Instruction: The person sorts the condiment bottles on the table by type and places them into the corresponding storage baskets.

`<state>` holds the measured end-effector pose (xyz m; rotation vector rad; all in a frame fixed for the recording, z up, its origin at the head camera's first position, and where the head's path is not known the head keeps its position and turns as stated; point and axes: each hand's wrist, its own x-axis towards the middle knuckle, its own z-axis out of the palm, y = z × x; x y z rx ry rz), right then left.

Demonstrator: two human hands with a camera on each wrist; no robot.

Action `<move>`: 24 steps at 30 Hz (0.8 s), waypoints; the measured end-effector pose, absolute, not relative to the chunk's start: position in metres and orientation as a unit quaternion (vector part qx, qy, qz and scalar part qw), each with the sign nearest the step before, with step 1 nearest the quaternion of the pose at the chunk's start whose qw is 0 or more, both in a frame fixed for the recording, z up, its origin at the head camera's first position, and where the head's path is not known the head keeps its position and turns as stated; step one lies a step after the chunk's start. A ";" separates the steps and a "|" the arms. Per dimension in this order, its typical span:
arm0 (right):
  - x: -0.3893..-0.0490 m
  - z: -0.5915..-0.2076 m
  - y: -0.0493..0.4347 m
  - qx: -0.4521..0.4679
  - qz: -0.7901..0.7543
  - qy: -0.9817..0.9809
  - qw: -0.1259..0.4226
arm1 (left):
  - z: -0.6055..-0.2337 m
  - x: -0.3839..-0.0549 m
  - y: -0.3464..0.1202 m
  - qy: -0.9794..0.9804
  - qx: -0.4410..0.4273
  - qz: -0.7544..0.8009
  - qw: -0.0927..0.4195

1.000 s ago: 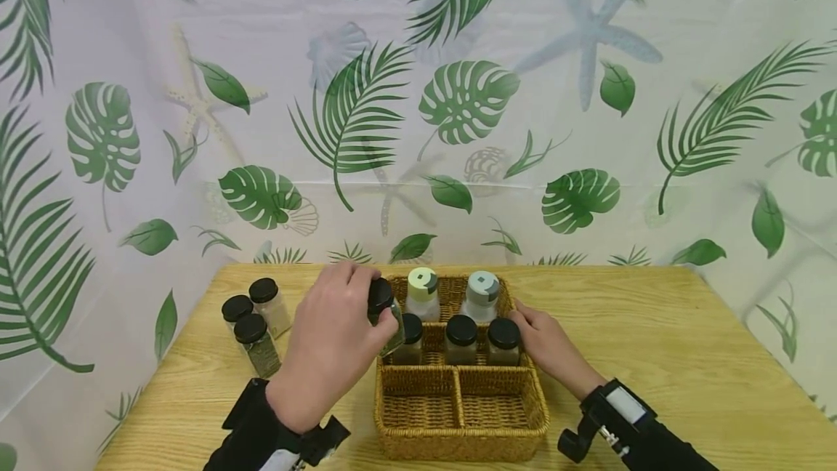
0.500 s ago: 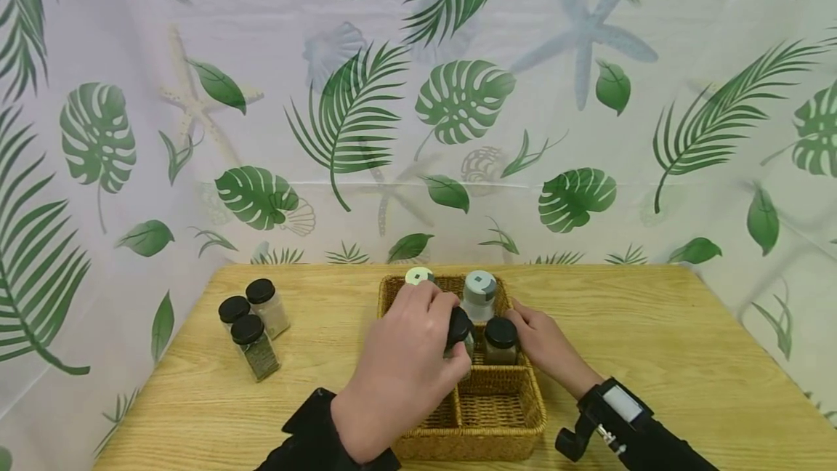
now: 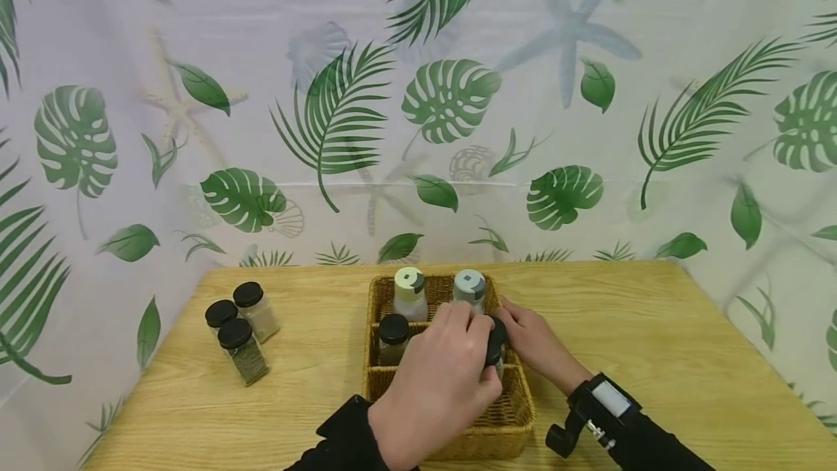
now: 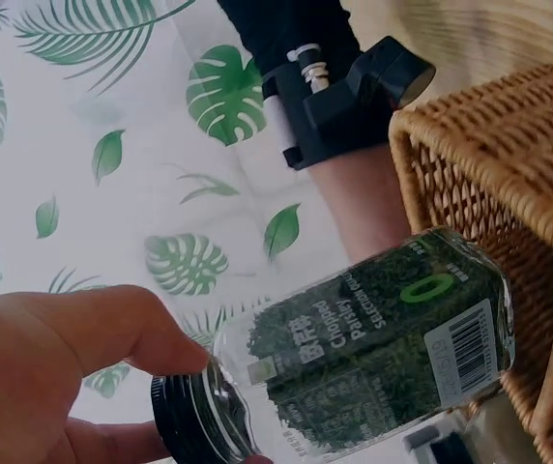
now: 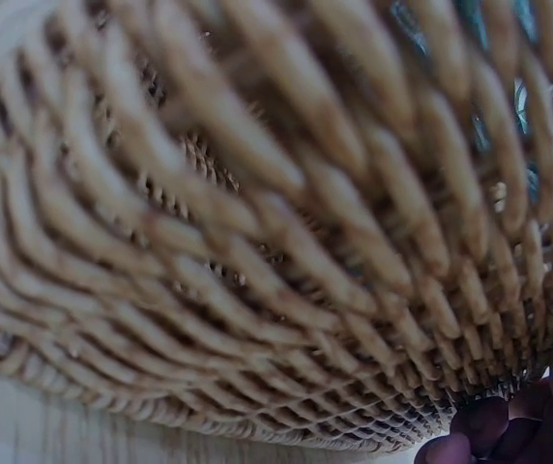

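My left hand (image 3: 439, 384) pinches a clear jar of chopped parsley (image 4: 363, 348) by its black lid (image 4: 185, 416), over the right side of the wicker basket (image 3: 484, 445). The left wrist view shows the jar tilted, its base near the weave. At the basket's right rim, my right hand (image 3: 539, 344) grips the side; its fingertips (image 5: 480, 425) show low against the weave. A black-lidded jar (image 3: 394, 340) stands in the middle row, on the left. Behind it are a yellow-capped shaker (image 3: 410, 293) and a grey-blue-capped shaker (image 3: 469, 286). My left hand hides much of the front compartments.
Three black-lidded jars stand grouped on the left of the wooden table (image 3: 314, 384): a pale one (image 3: 258, 315), a green-filled one (image 3: 247, 358) and one partly hidden (image 3: 221, 312). A leaf-patterned sheet (image 3: 366, 129) hangs behind the table.
My left hand has carried the parsley jar rightward, from the basket's left edge across to its right side. The right hand stays on the rim. The head view has shifted slightly.
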<state>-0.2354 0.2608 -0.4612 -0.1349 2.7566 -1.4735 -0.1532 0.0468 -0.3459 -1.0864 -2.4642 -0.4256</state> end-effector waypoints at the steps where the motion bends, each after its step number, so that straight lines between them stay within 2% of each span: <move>1: -0.236 -0.461 0.260 -0.043 -0.472 0.880 0.007 | -0.348 -0.153 0.048 -0.884 -0.392 -0.151 0.202; 24: -0.236 -0.462 0.260 -0.038 -0.457 0.889 -0.002 | -0.387 -0.157 0.075 -0.885 -0.435 -0.103 0.127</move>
